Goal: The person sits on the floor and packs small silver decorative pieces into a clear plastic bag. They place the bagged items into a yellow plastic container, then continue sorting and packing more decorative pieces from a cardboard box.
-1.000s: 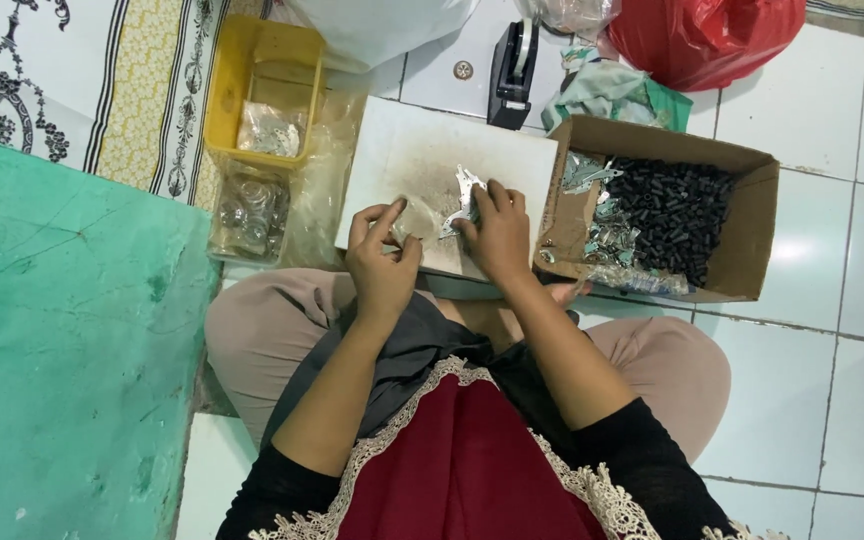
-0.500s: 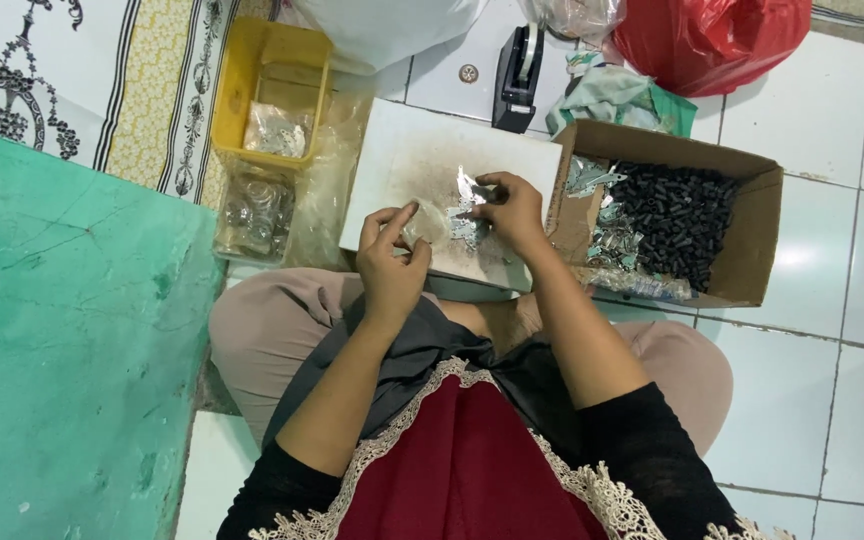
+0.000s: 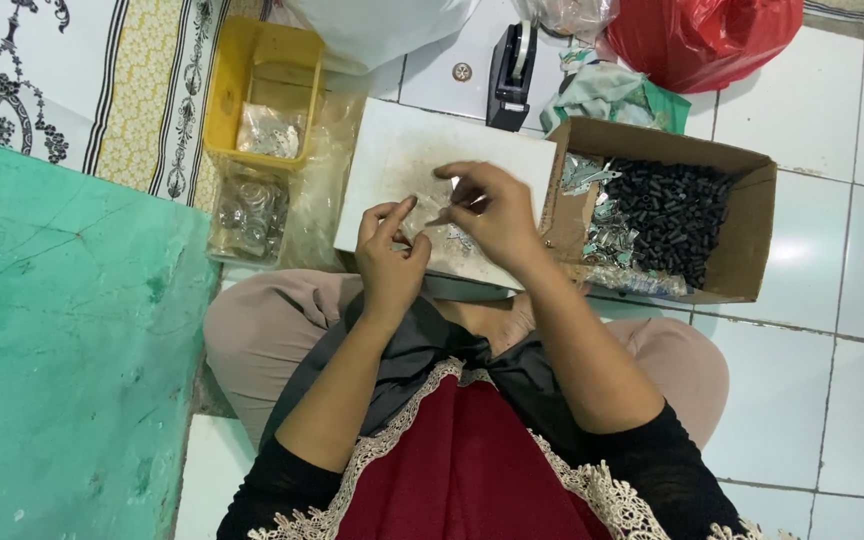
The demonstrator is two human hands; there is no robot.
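Over the white board [image 3: 382,170], both hands' grips pinch one small metal piece [image 3: 449,215] between them.

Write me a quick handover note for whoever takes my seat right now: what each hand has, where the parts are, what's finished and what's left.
Left hand: over the white board, fingers pinched on a small clear bag; contents too small to tell.
Right hand: over the same board, fingers closed on a small metal piece.
Parts: cardboard box to the right holds black pieces and metal bits.
Done: filled bags lie in the yellow tray and beside it.
Left: many black pieces remain in the box.
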